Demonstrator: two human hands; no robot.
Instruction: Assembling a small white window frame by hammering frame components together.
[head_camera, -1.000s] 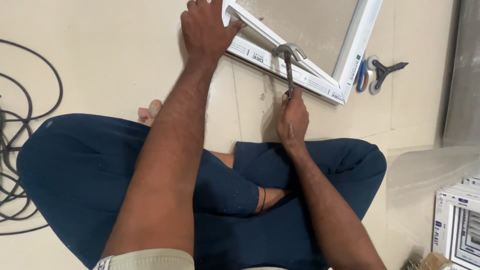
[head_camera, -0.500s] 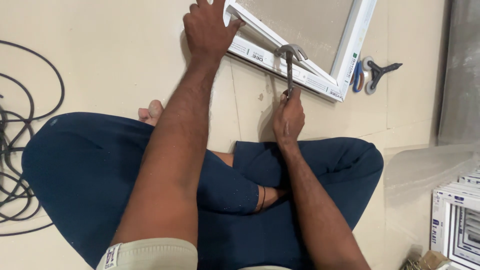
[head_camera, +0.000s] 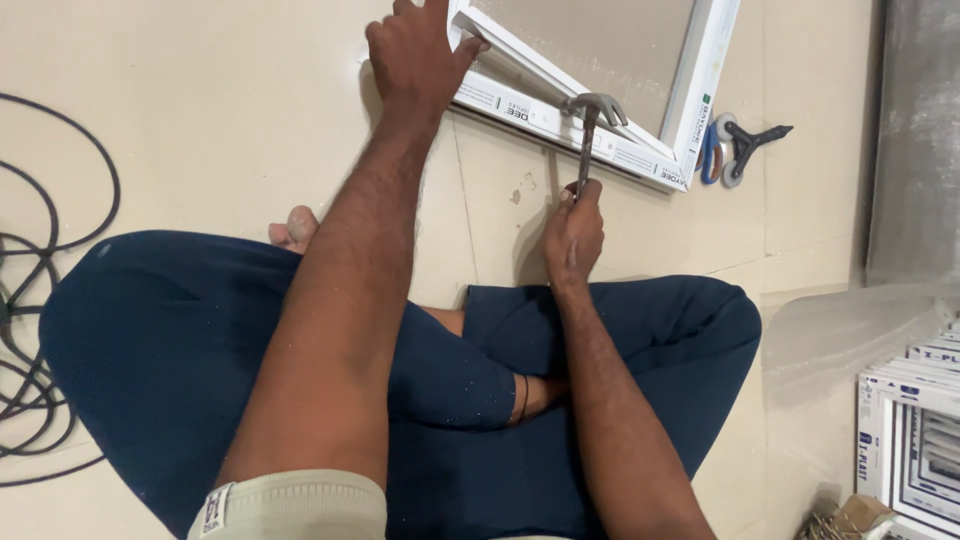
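While your left hand (head_camera: 420, 55) presses flat on the frame (head_camera: 600, 140) on the floor, your right hand (head_camera: 573, 232) grips the hammer (head_camera: 590, 125), head at the frame's near rail; tapping looks unfinished.

A pale beige floor (head_camera: 200, 120) is seen, marked by thin seams. At the far side a white window frame (head_camera: 640, 150) is laid on it, with blue-handled pliers (head_camera: 735, 150) just right of the frame. Black cable (head_camera: 40, 300) is coiled at the left. More white frames (head_camera: 915, 440) are stacked near right.
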